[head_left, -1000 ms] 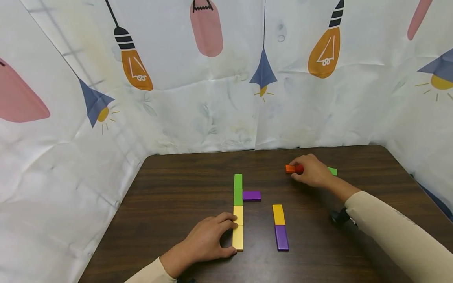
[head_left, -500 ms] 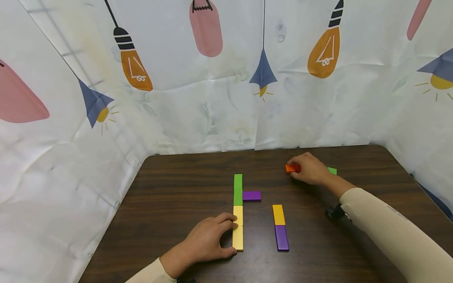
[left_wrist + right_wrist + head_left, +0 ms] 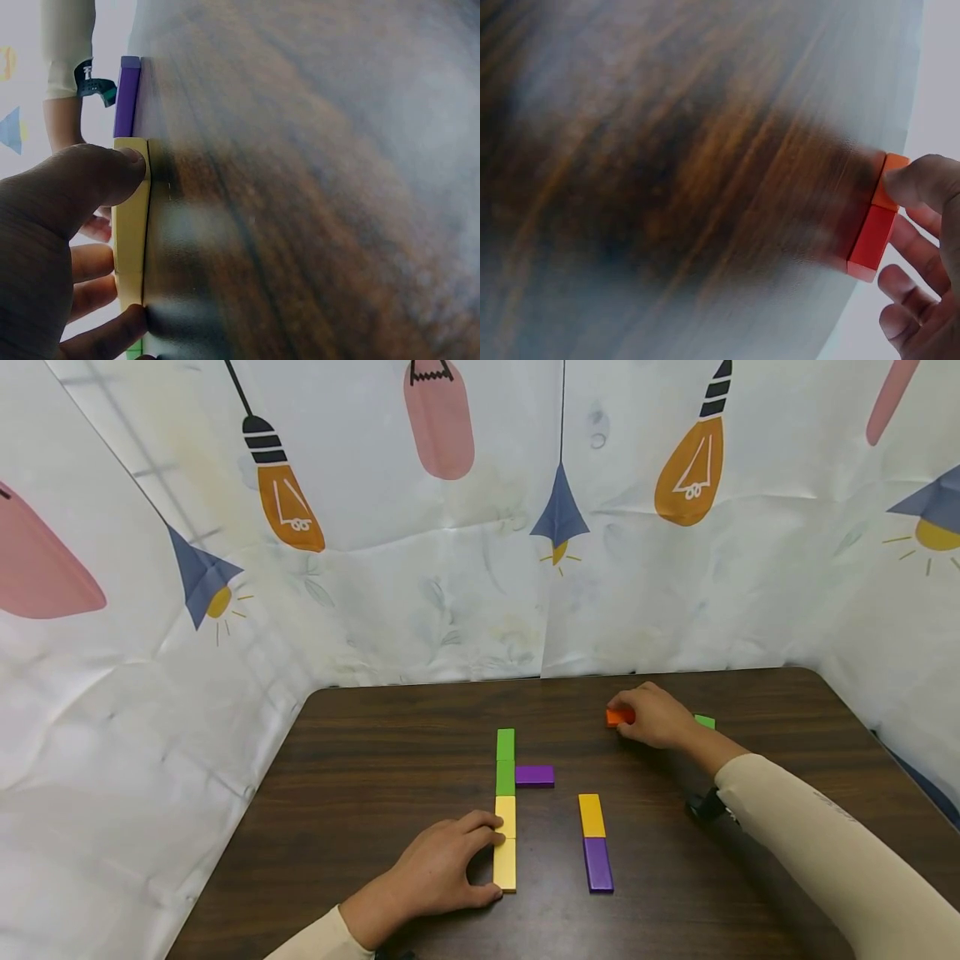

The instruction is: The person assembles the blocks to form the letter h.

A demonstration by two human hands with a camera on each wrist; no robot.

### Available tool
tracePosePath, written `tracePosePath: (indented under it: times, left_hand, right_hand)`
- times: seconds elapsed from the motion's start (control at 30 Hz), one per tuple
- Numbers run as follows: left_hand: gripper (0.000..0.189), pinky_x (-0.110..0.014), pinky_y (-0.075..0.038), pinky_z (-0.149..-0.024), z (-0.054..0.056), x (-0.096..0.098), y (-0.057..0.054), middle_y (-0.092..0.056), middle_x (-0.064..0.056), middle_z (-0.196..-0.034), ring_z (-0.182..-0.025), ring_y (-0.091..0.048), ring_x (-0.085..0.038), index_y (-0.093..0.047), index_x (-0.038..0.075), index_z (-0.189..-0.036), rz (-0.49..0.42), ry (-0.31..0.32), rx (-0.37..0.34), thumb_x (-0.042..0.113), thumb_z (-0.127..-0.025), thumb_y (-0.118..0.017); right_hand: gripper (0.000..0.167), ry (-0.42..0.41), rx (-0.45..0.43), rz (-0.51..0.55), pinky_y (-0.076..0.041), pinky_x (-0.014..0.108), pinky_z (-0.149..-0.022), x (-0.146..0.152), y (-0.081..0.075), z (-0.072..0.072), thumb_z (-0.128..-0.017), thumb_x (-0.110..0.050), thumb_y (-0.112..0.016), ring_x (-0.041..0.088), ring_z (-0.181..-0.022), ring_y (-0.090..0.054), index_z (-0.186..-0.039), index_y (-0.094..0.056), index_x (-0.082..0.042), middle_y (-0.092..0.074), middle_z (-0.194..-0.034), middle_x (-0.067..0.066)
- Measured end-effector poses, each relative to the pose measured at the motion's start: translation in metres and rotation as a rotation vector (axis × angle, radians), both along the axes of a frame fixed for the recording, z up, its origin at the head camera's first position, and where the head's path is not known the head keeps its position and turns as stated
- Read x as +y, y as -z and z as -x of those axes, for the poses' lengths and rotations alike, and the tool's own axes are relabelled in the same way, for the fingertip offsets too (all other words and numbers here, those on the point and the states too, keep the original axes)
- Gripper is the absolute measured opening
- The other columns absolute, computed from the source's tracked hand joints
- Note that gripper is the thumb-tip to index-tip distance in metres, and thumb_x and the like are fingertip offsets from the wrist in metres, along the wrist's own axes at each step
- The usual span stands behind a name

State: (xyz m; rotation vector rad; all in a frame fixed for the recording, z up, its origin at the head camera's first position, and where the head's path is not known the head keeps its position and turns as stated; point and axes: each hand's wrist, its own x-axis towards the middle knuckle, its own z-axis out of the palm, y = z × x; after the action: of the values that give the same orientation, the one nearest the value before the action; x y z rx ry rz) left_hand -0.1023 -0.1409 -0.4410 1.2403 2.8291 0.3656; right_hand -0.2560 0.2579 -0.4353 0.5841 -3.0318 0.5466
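My left hand holds the near one of two pale yellow blocks, thumb at its near end and fingertips by the joint. Two green blocks continue that line away from me, with a purple block lying crosswise against their right side. At the far right, my right hand pinches an orange block. In the right wrist view the thumb lies on the orange block, and a red block touches its end. The hand mostly hides the red block from the head view.
A golden-yellow block and a second purple block lie end to end right of the line. Behind my right wrist, a green block shows partly. Patterned white cloth hangs along the back edge of the dark wooden table.
My right hand has slid slightly left, its fingers moving from near the red block onto the orange one. The left hand keeps its place on the yellow blocks.
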Motion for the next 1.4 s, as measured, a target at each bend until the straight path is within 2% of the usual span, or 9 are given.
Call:
tracePosePath:
  times: [0.5,0.77,1.0,1.4]
  left_hand:
    - [0.056,-0.039,-0.054,-0.091,0.001,0.000,0.000,-0.055,0.006,-0.139,-0.109,-0.064,-0.016,-0.068,0.020,-0.129,0.021,-0.014,-0.024,0.053,-0.085,-0.078]
    - [0.056,-0.039,-0.054,-0.090,0.000,0.000,0.000,-0.055,0.006,-0.139,-0.108,-0.064,-0.016,-0.068,0.020,-0.129,0.014,-0.010,-0.019,0.053,-0.085,-0.078]
    - [0.055,-0.039,-0.055,-0.089,0.000,0.001,-0.001,-0.056,0.004,-0.138,-0.107,-0.064,-0.016,-0.068,0.018,-0.129,0.011,-0.005,-0.021,0.051,-0.085,-0.078]
    - [0.055,-0.039,-0.054,-0.090,0.001,0.001,-0.003,-0.056,0.005,-0.138,-0.108,-0.064,-0.016,-0.068,0.018,-0.129,0.018,-0.012,-0.038,0.052,-0.086,-0.078]
  right_hand:
    - [0.041,-0.034,0.020,0.037,-0.049,0.053,-0.095,-0.006,0.002,-0.003,-0.089,-0.017,-0.078,0.036,-0.120,-0.052,-0.128,-0.069,-0.007,-0.070,-0.121,0.009]
    - [0.040,-0.058,0.011,0.044,-0.052,0.047,-0.086,-0.014,-0.003,-0.011,-0.088,-0.022,-0.080,0.029,-0.111,-0.055,-0.125,-0.071,-0.009,-0.070,-0.112,0.005]
    - [0.041,-0.071,-0.003,0.040,-0.052,0.048,-0.091,-0.023,-0.006,-0.018,-0.088,-0.025,-0.081,0.026,-0.111,-0.056,-0.126,-0.071,-0.011,-0.070,-0.115,0.004]
    - [0.041,-0.120,0.000,0.055,-0.053,0.046,-0.090,-0.036,-0.005,-0.028,-0.088,-0.025,-0.081,0.024,-0.112,-0.056,-0.126,-0.071,-0.012,-0.070,-0.114,0.001]
